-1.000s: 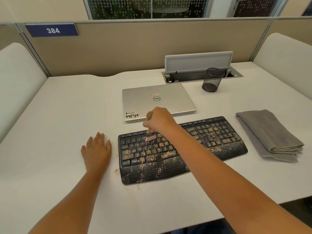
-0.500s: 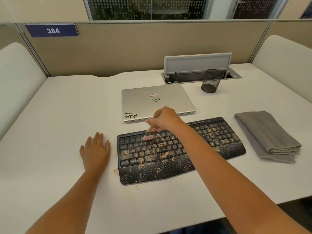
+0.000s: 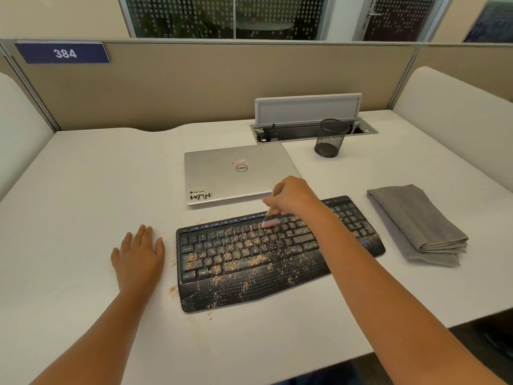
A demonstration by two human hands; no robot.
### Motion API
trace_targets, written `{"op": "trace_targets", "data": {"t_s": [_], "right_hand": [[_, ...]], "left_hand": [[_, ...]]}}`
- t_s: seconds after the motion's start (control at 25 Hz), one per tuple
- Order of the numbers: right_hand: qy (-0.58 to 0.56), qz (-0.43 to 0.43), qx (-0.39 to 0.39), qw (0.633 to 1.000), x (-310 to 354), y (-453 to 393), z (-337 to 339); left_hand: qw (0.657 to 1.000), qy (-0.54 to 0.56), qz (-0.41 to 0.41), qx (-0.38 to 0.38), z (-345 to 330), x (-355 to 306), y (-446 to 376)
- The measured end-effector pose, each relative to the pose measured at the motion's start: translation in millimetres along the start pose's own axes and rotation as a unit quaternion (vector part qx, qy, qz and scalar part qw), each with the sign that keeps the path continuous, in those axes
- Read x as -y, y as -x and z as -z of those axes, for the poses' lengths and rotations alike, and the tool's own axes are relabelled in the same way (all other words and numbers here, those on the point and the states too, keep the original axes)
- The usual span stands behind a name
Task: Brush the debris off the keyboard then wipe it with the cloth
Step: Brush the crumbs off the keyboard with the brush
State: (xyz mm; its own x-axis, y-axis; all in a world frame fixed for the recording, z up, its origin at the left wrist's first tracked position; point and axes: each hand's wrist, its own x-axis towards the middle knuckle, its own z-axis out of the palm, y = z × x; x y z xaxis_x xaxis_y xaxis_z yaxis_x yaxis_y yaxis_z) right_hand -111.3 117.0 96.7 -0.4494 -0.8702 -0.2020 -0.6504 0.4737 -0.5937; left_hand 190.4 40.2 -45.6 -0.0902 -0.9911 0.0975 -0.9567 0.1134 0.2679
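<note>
- Since the earlier frames, the right hand (image 3: 291,198) and its brush (image 3: 269,223) have shifted rightward along the upper key rows; the left hand (image 3: 138,255) has stayed flat in place.
- Right hand, centre of frame: fingers curled round the brush handle, whose brown end shows above the knuckles; the pale pink bristles touch the keys just below the blue function row.
- Left hand, lower left of centre: palm down on the desk (image 3: 83,207), fingers straight and slightly spread, holding nothing, just beside the keyboard's left edge.
- Keyboard (image 3: 249,262), centre of frame: black, with a curved palm rest, lying slightly tilted; tan debris (image 3: 238,263) covers most keys and the palm rest, and a few crumbs lie on the desk at its left edge.
- Cloth (image 3: 413,220), right of frame: grey, folded, near the keyboard's right end but apart from it.
- Laptop (image 3: 236,173), above the keyboard: silver, lid closed, stickers on the lid.
- Mesh pen cup (image 3: 331,137), upper right of centre: black, upright, in front of an open cable tray (image 3: 308,109).
- Partition label (image 3: 62,53), upper left: reads "384".
</note>
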Motion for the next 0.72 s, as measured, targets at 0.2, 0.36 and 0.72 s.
{"op": "trace_targets", "data": {"t_s": [0.2,0.36,0.72], "right_hand": [[0.051,-0.024,-0.034,0.998,-19.6,-2.5,15.3],[-0.046,-0.02,0.011,0.999,-19.7,-1.0,18.4],[-0.021,-0.047,-0.069,0.996,-35.8,2.4,35.9]], "left_hand": [[1.0,0.003,-0.001,-0.001,-0.3,-0.2,0.3],[1.0,0.002,-0.004,-0.001,0.7,-0.6,0.8],[1.0,0.005,-0.002,0.001,1.8,-1.5,1.2]]}}
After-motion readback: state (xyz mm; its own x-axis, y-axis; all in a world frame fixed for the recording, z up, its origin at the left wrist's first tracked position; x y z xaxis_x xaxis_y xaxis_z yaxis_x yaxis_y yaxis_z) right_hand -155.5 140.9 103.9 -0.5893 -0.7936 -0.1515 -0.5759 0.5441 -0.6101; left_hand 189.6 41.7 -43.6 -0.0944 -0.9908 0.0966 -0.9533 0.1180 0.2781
